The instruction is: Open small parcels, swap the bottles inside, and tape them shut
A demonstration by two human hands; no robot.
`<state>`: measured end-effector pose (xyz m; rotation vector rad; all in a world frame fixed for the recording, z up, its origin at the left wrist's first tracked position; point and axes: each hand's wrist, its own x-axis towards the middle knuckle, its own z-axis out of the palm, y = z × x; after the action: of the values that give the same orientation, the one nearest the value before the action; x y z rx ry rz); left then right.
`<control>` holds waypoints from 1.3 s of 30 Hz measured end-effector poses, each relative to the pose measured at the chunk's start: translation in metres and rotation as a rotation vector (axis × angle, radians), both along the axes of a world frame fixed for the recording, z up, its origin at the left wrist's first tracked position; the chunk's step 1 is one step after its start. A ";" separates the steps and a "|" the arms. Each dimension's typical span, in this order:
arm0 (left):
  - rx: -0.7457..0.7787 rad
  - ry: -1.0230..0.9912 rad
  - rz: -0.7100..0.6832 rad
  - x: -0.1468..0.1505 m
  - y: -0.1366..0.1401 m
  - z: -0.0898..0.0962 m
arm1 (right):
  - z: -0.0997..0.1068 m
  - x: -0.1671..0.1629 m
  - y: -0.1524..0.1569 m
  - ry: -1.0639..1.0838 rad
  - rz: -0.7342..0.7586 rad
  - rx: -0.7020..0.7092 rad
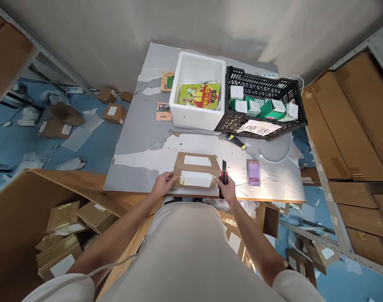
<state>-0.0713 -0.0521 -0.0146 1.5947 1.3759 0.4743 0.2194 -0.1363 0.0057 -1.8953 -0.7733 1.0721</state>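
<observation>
A flat brown cardboard box [196,168] with two white labels lies near the table's front edge. My left hand [163,183] grips the box's left side, with thumb and fingers pressed on its near corner. At the opposite side, my right hand [228,187] is closed around a red and black utility knife [223,180], its dark blade pointing away from me. The right fingertips also touch the box's right edge. A second, yellow and black cutter [236,141] lies farther back on the table.
Behind the box stand a white foam bin [191,119] holding colourful books and a black crate [261,79] with green and white cartons. A blurred purple item [253,172] lies at right. An open large carton [18,218] full of boxes stands at left; shelving with cartons [345,130] flanks the right.
</observation>
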 end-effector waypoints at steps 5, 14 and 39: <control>0.065 0.297 0.066 0.027 0.042 0.027 | 0.012 0.011 0.053 -0.283 0.004 -0.019; 0.692 0.247 -0.277 0.045 0.013 0.006 | 0.023 0.020 0.073 -0.559 0.202 -0.133; 0.820 0.180 -0.299 0.051 0.008 -0.026 | 0.083 -0.063 0.117 -1.245 1.500 -0.130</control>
<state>-0.0207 -0.0443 -0.0410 2.5130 1.0855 0.7850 0.1568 -0.0191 0.0888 -1.7725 -3.1524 0.4315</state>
